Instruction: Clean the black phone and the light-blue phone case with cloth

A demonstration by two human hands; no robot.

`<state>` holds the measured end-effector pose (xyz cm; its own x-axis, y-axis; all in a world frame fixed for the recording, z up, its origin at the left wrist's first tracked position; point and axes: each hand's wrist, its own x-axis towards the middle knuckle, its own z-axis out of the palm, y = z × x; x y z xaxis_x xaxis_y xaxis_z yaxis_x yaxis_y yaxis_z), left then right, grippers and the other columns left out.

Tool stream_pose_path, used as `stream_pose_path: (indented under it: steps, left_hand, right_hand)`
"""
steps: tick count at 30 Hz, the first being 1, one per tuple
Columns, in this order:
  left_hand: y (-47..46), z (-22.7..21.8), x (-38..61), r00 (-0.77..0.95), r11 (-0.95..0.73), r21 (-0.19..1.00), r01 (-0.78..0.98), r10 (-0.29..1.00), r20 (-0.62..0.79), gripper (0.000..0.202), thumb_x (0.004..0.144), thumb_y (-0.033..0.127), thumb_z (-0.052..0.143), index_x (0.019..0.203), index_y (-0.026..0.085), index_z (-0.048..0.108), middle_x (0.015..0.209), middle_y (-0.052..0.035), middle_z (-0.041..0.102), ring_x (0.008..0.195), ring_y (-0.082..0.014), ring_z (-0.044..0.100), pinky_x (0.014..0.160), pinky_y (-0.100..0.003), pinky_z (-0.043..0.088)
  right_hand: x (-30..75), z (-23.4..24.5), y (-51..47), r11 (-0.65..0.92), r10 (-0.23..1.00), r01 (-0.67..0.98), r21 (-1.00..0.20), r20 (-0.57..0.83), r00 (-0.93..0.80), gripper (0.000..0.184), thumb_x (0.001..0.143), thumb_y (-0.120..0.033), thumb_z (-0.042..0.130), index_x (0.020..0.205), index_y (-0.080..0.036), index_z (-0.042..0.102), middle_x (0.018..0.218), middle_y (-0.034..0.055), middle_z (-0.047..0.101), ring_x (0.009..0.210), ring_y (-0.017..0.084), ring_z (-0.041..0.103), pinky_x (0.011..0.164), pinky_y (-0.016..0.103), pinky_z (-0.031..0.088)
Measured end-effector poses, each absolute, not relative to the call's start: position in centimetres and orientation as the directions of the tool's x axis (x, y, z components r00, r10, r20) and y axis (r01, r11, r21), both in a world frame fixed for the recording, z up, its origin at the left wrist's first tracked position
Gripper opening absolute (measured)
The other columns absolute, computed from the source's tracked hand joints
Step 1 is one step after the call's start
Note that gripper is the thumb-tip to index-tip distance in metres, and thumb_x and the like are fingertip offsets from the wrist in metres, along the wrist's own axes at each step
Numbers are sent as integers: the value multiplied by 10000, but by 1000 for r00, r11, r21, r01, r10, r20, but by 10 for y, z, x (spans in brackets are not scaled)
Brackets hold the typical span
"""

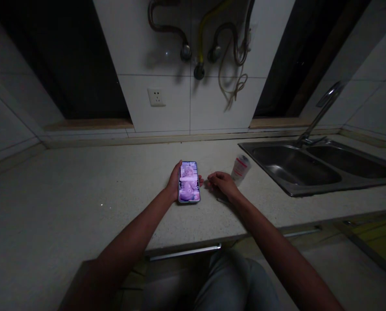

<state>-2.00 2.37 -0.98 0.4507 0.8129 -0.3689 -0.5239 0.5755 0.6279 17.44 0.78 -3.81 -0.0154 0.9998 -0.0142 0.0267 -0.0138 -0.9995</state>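
Note:
A smartphone (189,182) with a lit pinkish screen sits in my left hand (174,180), just above the pale countertop (82,190). My left fingers wrap round its edges. My right hand (221,185) rests on the counter just right of the phone, fingers curled downward, and whether it holds anything is hidden. A small clear plastic cup (240,168) with a red label lies on its side right behind my right hand.
A steel double sink (312,166) with a tap (322,108) lies at the right. On the tiled back wall are a socket (156,97) and hoses with valves (199,47). Dark openings flank the wall. The counter's front edge runs just below my forearms.

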Motion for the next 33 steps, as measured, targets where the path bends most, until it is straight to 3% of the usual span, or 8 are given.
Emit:
stream_pose_path:
  steps: [6,17,33]
  left_hand:
    - [27,-17,-17,443,550,653,-520,828,-344,641,866,679,396,1040,108,629,849,-193,706,769,-293,710,737,-430,550]
    - [25,-13,-16,444,548,663,-510,828,-343,692,847,750,347,932,121,624,728,-161,683,654,-290,693,629,-410,543]
    - [26,-16,-13,420,532,637,-557,843,-336,640,856,722,401,959,124,603,736,-144,685,655,-269,690,664,-407,551]
  right_hand:
    - [174,-34,5,-8,999,21,-1000,-9,-33,247,696,-379,679,738,-143,621,654,40,657,488,98,537,464,211,409]
    - [176,-40,9,8,1000,52,-999,7,-22,278,673,-422,683,711,-162,593,635,35,640,473,97,524,442,207,390]
    - [176,-38,6,11,1000,83,-996,12,11,319,667,-459,693,717,-156,607,603,13,604,484,97,493,441,212,357]
